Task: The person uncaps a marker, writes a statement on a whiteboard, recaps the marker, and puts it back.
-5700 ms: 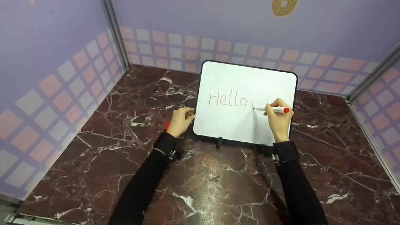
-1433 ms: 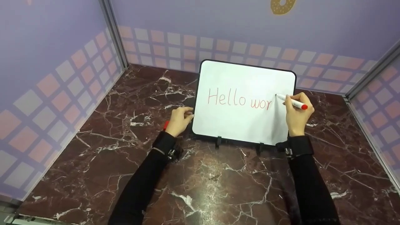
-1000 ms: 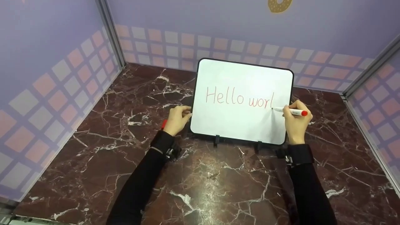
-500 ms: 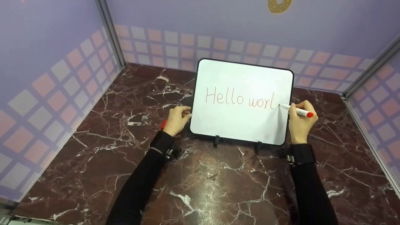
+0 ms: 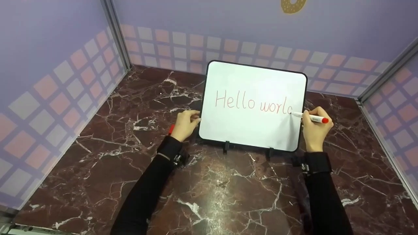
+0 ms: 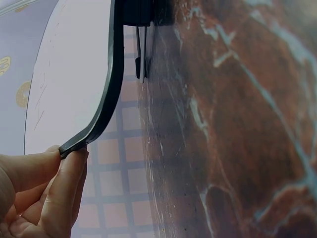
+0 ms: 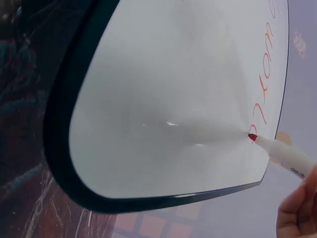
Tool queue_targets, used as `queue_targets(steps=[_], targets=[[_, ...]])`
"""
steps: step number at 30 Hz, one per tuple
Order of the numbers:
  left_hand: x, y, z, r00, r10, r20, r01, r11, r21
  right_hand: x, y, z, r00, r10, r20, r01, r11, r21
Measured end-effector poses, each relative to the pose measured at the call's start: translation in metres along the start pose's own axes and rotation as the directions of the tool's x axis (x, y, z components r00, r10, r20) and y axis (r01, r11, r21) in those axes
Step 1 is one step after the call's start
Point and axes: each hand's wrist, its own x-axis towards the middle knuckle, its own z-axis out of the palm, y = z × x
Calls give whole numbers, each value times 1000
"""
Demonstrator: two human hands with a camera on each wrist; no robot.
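Note:
A black-framed whiteboard (image 5: 248,130) leans on a small stand, with "Hello worl" and a small round stroke after it in red. My right hand (image 5: 316,129) grips a white marker (image 5: 313,117) with a red end, near the board's right edge. In the right wrist view the red tip of the marker (image 7: 285,153) meets the board at that last stroke. My left hand (image 5: 185,125) pinches the board's left edge; in the left wrist view the thumb and fingers (image 6: 67,188) hold the black frame (image 6: 106,99) near its corner.
Black stand feet (image 5: 226,147) stick out below the board on the dark red marble table (image 5: 222,189). Something red (image 5: 171,129), partly hidden, lies behind the left wrist. Lilac panels with a checked pattern (image 5: 196,49) wall the table in at the back and sides.
The right hand has moved rightward along the board, and the red writing has grown from "Hello" to "Hello worl" plus a rounded stroke. The left hand has kept its hold on the edge.

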Motion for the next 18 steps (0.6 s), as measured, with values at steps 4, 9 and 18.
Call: queue_targets(steps=[4, 9, 18], targets=[[0, -1, 0, 1000, 6, -10, -6, 1000, 1, 0, -15, 3, 1000, -6, -23, 6, 1000, 4], [-1, 0, 0, 999, 27, -19, -27, 1000, 1, 11, -5, 8, 999, -7, -40, 7, 1000, 4], [-1, 0, -2, 1000, 6, 8, -6, 1000, -6, 24, 9, 14, 999, -31, -20, 32, 999, 38]])
